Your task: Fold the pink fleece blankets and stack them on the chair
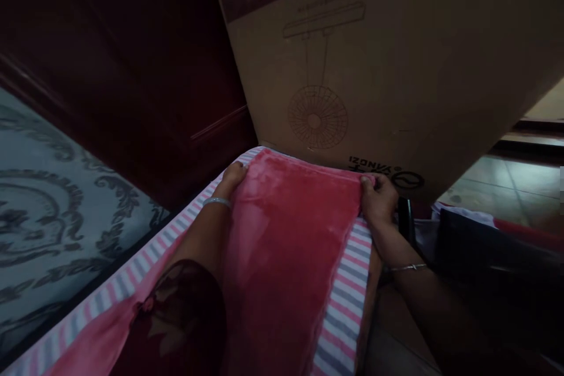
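Observation:
A pink-red plush cloth (299, 217) lies spread lengthwise before me, over a striped sheet (346, 288) in white, pink and grey that shows along both sides. My right hand (379, 198) pinches the cloth's far right corner between thumb and fingers. At the far left edge, my left hand (235, 175) is closed on the cloth's border, its fingertips partly hidden. The far edge of the cloth runs fairly straight between the two hands, with slight creases near the left one.
A large cardboard box (396, 70) printed with a fan stands just past the cloth. Dark red panelling (176, 70) rises behind on the left, beside a patterned wall (57, 205). Dark items (476, 241) lie at the right, with tiled floor (489, 185) beyond.

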Demonstrator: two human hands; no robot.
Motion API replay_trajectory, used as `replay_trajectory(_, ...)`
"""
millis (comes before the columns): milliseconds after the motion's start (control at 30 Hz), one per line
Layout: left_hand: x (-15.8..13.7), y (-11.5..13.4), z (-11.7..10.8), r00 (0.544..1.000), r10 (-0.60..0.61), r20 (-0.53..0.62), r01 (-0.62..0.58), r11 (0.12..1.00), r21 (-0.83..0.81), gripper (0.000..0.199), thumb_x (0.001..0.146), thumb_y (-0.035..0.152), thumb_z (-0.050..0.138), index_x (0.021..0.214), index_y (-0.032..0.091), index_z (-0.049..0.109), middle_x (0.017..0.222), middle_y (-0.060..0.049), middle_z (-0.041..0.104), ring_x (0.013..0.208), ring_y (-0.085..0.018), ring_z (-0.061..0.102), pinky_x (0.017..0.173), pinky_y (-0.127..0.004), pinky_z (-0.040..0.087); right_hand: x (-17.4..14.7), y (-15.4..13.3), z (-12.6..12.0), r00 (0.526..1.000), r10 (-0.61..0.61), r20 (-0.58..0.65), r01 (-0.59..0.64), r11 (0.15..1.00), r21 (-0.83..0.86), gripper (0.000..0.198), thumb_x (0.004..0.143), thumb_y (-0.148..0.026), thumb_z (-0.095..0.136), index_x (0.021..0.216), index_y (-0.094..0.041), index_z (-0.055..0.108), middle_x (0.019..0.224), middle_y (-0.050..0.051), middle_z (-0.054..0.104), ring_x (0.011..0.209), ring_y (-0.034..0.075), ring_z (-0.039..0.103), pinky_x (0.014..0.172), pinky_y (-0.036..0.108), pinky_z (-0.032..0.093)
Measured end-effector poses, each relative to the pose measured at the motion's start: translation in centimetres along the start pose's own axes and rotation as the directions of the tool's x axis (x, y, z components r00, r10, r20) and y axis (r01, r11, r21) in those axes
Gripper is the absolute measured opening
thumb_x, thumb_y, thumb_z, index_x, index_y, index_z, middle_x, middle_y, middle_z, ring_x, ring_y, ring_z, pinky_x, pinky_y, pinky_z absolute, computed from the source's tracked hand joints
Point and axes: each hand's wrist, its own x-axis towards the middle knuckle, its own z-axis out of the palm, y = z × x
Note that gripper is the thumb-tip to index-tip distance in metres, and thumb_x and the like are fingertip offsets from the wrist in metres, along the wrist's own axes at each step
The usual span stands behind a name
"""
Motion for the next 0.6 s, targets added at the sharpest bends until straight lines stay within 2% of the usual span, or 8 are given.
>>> replay_trajectory(100,-3.1,-2.8,-1.5,0.999,-0.008,0.052,0.007,1.0,0.01,0.039,0.096,0.037,0.055,0.123,0.012,0.069,0.128,-0.016,0.071,0.116,-0.026,0.068,0.092,-0.028,0.051,-0.1,0.1,-0.1,1.0,0.007,-0.01,-0.007,0.999,-0.034,0.034,0.08,-0.045,0.053,0.093,-0.019,0.071,0.077,0.005,0.067,0.072,0.023,0.059,0.075,0.036,0.048)
replay_trajectory(200,-6.6,-5.5,-3.6,0.997,-0.021,0.075,0.02,1.0,0.007,0.046,0.091,0.033,0.061,0.132,0.011,0.064,0.128,-0.017,0.07,0.113,-0.026,0.069,0.091,-0.028,0.052,-0.1,0.0,-0.3,1.0,0.023,0.02,-0.022,0.998,-0.057,0.036,0.08,-0.044,0.053,0.095,-0.019,0.072,0.078,0.007,0.068,0.071,0.024,0.059,0.073,0.036,0.048)
replay_trajectory(333,-12.5,-9.6,-6.8,0.996,-0.006,0.091,0.009,0.999,-0.035,0.054,0.089,0.031,0.063,0.139,0.011,0.059,0.125,-0.013,0.072,0.108,-0.023,0.071,0.091,-0.027,0.053,-0.2,-0.7,-1.1,0.997,0.045,0.058,-0.036,0.99,-0.137,0.04,0.08,-0.04,0.052,0.1,-0.014,0.076,0.088,0.016,0.073,0.074,0.027,0.06,0.071,0.038,0.045)
replay_trajectory(400,-16.4,-12.5,-8.5,0.996,0.008,0.093,-0.002,0.998,-0.062,0.05,0.089,0.033,0.062,0.136,0.016,0.062,0.129,-0.009,0.071,0.113,-0.022,0.068,0.096,-0.027,0.051,-0.5,-1.4,-1.5,0.996,0.059,0.062,-0.046,0.98,-0.193,0.044,0.079,-0.036,0.051,0.104,-0.011,0.077,0.095,0.021,0.074,0.078,0.03,0.062,0.072,0.041,0.044)
replay_trajectory(500,-23.6,-18.2,-10.6,0.999,0.006,0.051,0.0,0.995,-0.102,0.047,0.09,0.035,0.061,0.134,0.019,0.064,0.129,-0.007,0.071,0.116,-0.022,0.067,0.1,-0.03,0.05,-1.0,-2.3,-1.8,0.994,0.087,0.069,-0.066,0.96,-0.273,0.048,0.079,-0.027,0.049,0.111,-0.005,0.077,0.102,0.028,0.074,0.085,0.037,0.066,0.071,0.046,0.045)
replay_trajectory(600,-32.0,-24.6,-12.0,0.985,-0.14,-0.103,0.136,0.99,-0.041,0.042,0.094,0.039,0.058,0.131,0.02,0.065,0.121,-0.005,0.073,0.113,-0.024,0.067,0.099,-0.033,0.052,-1.5,-2.7,-2.1,0.995,0.067,0.071,-0.039,0.939,-0.341,0.05,0.08,-0.024,0.049,0.113,0.003,0.076,0.099,0.035,0.071,0.091,0.046,0.067,0.067,0.053,0.044)
